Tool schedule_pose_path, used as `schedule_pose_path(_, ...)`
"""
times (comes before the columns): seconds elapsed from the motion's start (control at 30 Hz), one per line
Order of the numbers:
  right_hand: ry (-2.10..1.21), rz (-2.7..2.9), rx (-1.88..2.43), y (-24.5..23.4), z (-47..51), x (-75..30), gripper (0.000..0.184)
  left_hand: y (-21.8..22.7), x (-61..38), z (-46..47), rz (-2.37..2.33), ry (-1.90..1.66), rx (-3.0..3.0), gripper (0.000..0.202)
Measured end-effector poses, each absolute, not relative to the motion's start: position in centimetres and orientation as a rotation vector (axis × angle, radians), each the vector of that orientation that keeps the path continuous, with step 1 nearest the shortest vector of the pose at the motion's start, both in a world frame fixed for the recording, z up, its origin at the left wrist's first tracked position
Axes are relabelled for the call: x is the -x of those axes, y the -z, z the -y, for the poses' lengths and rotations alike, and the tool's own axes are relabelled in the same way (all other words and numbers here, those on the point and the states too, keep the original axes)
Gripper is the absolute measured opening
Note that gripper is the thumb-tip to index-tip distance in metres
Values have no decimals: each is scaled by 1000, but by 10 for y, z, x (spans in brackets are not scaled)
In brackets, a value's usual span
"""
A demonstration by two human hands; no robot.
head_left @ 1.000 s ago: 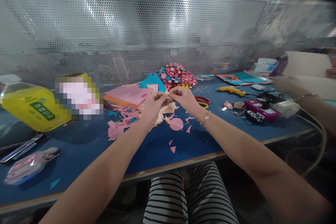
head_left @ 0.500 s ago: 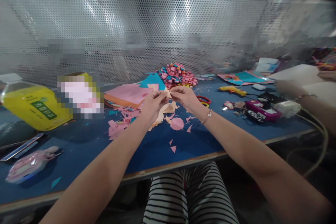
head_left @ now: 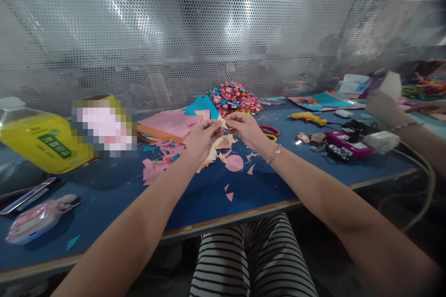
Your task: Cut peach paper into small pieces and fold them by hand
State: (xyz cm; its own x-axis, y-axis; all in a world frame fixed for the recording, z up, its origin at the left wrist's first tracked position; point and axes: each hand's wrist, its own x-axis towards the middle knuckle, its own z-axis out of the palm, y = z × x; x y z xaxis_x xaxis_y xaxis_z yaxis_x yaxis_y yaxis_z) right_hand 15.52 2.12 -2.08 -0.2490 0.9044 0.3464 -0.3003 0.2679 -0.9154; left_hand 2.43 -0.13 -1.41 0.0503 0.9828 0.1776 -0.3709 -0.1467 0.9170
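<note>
My left hand (head_left: 201,137) and my right hand (head_left: 245,128) meet above the blue table (head_left: 195,199), both pinching one small peach paper piece (head_left: 220,123) between fingertips. Under them lie peach offcuts (head_left: 223,143), a pink paper circle (head_left: 234,163) and pink scraps (head_left: 155,169). A stack of pink and orange sheets (head_left: 167,126) sits just left of my hands. Behind it is a heap of small pink and blue folded pieces (head_left: 234,98).
Scissors with red and yellow handles (head_left: 269,133) and a yellow glue gun (head_left: 308,118) lie to the right. A yellow bottle (head_left: 38,139) stands at the left. Another person's hand (head_left: 381,106) holds white paper at the right edge. A perforated metal screen (head_left: 209,41) backs the table.
My hands stay together on the small paper piece, barely shifting. The other person's hand at the right has lifted and turned its white sheet.
</note>
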Motion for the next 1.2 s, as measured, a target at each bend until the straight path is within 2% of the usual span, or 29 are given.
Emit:
schedule_pose_path(0.4,-1356,1312,600,17,-17,-155,11,14,-24,1,-779,-1387,-944,5)
schedule_pose_path(0.67,-1383,1294,573,17,-14,-153,10,4,-28,5,-809,-1314,-696,21)
schedule_pose_path(1.2,-1372,1308,606,14,-11,-153,10,10,-26,1,-775,-1367,-816,16)
